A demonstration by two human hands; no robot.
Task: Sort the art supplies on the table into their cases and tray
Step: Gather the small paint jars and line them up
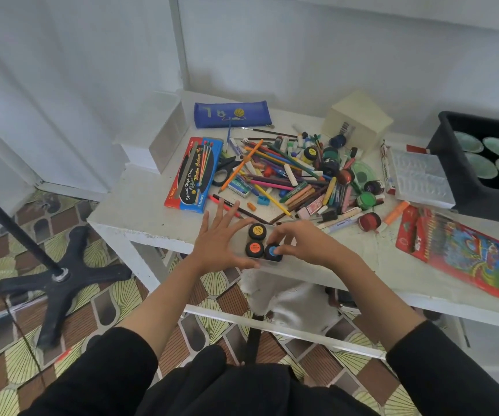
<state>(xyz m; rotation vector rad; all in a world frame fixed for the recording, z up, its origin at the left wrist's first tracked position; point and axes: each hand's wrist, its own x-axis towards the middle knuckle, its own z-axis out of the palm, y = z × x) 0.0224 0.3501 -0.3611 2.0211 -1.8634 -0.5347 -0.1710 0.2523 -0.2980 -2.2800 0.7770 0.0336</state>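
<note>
One pot half under right hand

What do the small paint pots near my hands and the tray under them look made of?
Small black round paint pots: probably hard plastic, smooth dark lids with coloured labels. Clear rectangular tray: likely transparent plastic; the white table shows through it.

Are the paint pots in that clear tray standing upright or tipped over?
Upright: the yellow pot, orange pot and blue pot all show round lids facing up.

L hand flat, fingers splayed, R hand fingertips pinching small black blue-lidded jar, both forearms stretched fwd
</note>
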